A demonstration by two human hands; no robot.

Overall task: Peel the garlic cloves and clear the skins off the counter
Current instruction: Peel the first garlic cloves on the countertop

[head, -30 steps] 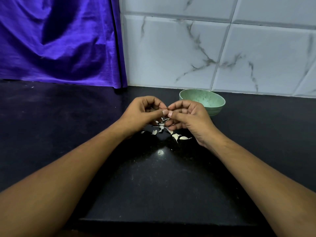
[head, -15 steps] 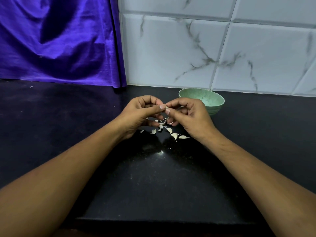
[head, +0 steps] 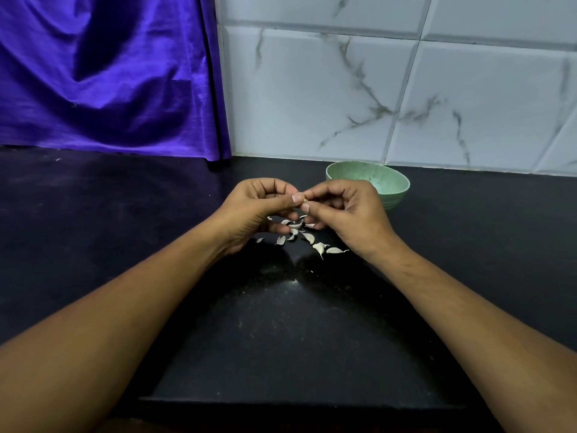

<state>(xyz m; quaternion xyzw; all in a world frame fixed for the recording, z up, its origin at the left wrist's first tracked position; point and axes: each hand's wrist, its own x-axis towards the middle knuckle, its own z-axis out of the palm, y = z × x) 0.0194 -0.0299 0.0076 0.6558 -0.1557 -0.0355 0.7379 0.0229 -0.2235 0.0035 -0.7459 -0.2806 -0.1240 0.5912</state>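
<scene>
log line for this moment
phase: peeling | left hand, right hand: both pinch garlic clove | garlic pieces: loose on counter | green bowl: behind right hand

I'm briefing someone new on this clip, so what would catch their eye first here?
The left hand and right hand meet mid-counter, pinching a small pale garlic piece. Pale garlic scraps lie scattered on the glossy black counter beneath them. A shiny purple cloth hangs back left; a speckled green bowl sits behind the right hand.
</scene>
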